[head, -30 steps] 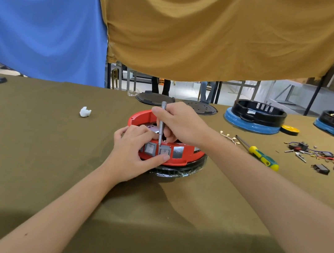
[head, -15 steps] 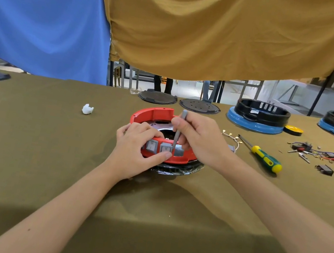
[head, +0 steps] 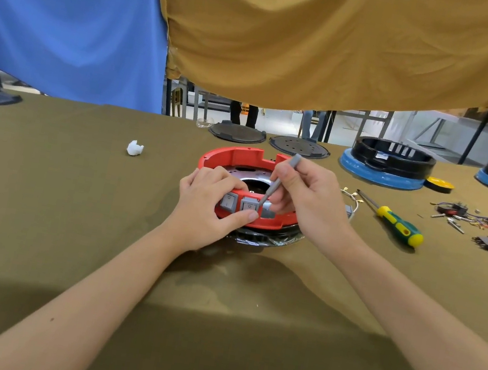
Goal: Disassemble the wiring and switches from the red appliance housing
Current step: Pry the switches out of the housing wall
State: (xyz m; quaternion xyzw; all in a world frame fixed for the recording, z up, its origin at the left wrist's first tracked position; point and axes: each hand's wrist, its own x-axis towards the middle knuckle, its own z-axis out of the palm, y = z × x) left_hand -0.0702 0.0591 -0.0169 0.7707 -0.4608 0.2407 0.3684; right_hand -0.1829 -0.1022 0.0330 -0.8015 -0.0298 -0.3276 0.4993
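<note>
Probably the red housing (head: pixel 234 156), lying on the table (head: pixel 74 188) over a black base, is light, stiff plastic, so the left hand (head: pixel 205 207) grips its front wall while the right hand (head: pixel 305 195) holds a thin grey tool (head: pixel 279 181) at the snap-in switches (head: pixel 248 206).

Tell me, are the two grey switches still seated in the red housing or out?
Seated: both grey switches sit in the red housing front wall.
</note>
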